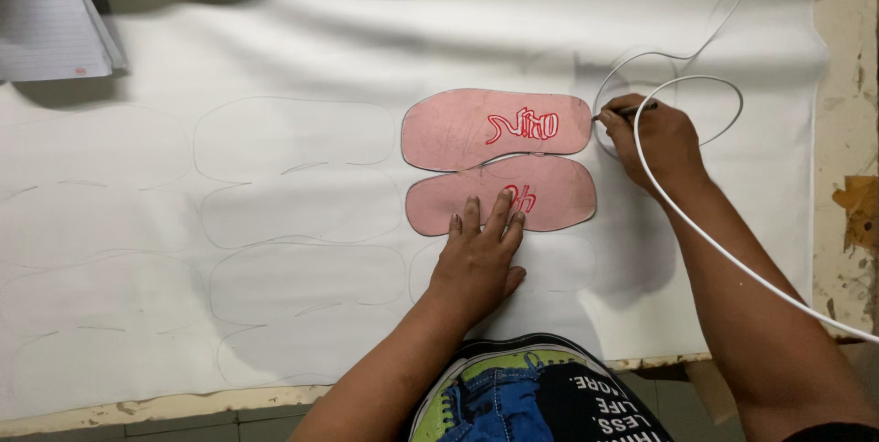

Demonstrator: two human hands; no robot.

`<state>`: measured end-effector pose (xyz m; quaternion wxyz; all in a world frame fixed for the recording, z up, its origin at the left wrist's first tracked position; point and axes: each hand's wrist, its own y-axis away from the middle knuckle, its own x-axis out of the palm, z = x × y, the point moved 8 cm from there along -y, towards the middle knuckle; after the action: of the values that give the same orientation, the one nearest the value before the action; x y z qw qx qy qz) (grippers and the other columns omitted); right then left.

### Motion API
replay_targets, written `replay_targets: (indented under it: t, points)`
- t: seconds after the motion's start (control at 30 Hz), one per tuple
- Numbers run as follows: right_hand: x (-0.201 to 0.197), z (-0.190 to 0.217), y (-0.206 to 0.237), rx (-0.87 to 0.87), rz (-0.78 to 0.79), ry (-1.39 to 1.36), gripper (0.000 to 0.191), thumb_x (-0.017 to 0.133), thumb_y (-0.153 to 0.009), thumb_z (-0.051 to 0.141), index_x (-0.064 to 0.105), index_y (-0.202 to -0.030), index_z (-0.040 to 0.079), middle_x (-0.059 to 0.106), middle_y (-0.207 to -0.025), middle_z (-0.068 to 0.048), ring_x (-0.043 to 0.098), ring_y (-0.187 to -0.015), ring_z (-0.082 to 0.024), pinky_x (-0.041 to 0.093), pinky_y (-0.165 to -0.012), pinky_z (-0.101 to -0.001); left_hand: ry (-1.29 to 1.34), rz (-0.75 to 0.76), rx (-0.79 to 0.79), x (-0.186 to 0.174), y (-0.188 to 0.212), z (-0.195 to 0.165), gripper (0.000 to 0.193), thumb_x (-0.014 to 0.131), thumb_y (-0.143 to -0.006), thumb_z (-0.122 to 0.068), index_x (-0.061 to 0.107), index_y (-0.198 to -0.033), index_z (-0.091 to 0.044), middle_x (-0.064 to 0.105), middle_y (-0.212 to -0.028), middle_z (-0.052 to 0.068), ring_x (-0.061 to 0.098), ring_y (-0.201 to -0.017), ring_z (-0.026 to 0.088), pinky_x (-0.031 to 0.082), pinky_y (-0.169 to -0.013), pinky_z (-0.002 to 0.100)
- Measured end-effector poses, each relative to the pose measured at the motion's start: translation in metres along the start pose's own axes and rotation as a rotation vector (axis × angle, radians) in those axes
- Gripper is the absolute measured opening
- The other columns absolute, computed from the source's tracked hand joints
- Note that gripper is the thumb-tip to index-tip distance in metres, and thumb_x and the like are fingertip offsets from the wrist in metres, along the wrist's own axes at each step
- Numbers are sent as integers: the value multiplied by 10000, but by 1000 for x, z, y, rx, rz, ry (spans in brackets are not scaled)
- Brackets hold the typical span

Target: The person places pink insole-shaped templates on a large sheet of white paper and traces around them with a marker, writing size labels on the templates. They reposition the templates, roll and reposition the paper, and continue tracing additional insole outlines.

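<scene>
A pink sole-shaped template point(494, 158) with red writing lies flat on a white sheet point(302, 48). My left hand point(478, 259) presses down on its lower half, fingers spread over the pink edge. My right hand point(655, 135) holds a dark pen point(624, 113), with the tip touching the template's right end. Several sole outlines point(293, 140) are drawn in rows on the sheet to the left.
A white cable point(696, 222) loops over my right wrist and runs off to the right. A lined paper pad point(50, 16) sits at the upper left. The worn table edge point(851, 131) shows on the right. My printed shirt point(540, 396) is at the bottom.
</scene>
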<state>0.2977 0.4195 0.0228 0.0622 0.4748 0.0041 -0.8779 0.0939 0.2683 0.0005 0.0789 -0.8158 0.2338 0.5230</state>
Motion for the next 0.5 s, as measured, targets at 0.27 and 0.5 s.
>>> replay_targets:
  t: [0.27, 0.5]
  points:
    - [23, 32, 44, -126, -63, -29, 165, 687, -1016, 196, 722, -1048, 38, 723, -894, -115, 692, -787, -258, 543, -729, -354, -22, 10, 0, -2, -2, -3, 814, 802, -767, -391, 496, -1446, -65, 313, -1591, 189, 345, -1375, 533, 414, -1043, 642]
    - [41, 15, 50, 93, 31, -418, 181, 650, -1009, 207, 708, -1099, 61, 752, -919, -68, 738, -842, -184, 559, -735, -300, -29, -66, 13, -11, -1, -5, 778, 811, -741, -372, 543, -1413, -85, 370, -1570, 167, 377, -1356, 506, 434, -1038, 628]
